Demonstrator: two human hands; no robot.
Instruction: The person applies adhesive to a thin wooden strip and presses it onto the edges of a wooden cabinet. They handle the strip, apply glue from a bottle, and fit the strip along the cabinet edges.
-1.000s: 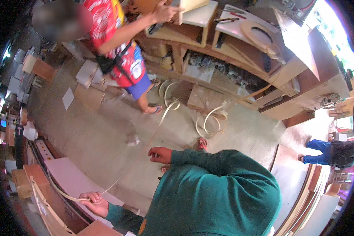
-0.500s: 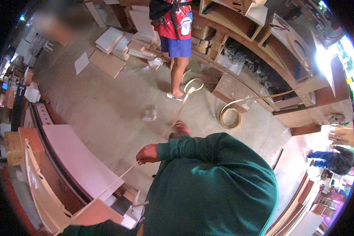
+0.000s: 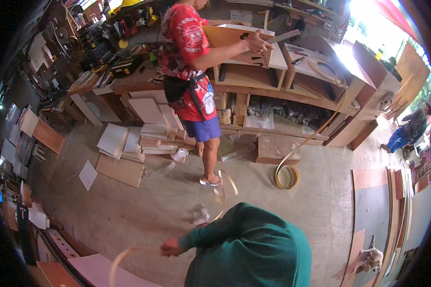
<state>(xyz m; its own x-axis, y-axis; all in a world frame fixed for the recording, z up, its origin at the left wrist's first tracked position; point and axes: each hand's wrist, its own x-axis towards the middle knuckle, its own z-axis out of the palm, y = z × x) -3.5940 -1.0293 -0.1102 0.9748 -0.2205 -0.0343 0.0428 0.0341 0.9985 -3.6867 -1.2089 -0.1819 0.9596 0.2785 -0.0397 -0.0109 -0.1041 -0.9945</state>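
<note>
My right hand (image 3: pixel 171 246), in a green sleeve at the lower middle, is closed on a pale, thin flexible strip (image 3: pixel 125 254), which arcs down toward the bottom edge. My left hand is out of view. Behind the green-sleeved arm, more strip (image 3: pixel 232 185) curls on the floor near a crumpled piece of clear plastic (image 3: pixel 200 214). A coil of strip (image 3: pixel 287 178) lies farther right, with a length running up to the workbench. A pink-white panel (image 3: pixel 96 270) is at the lower left.
A co-worker in red (image 3: pixel 184 40) stands at the cluttered bench (image 3: pixel 321 100), holding a board. Loose panels (image 3: pixel 115 170) lie behind that person. Another person (image 3: pixel 407 131) is at far right. A small animal (image 3: pixel 371 260) is on long boards (image 3: pixel 368 205) at the lower right.
The view has tilted up, showing more of the bench. My left hand has left the view. My right hand now grips the curved strip. The co-worker's arms and board are visible again.
</note>
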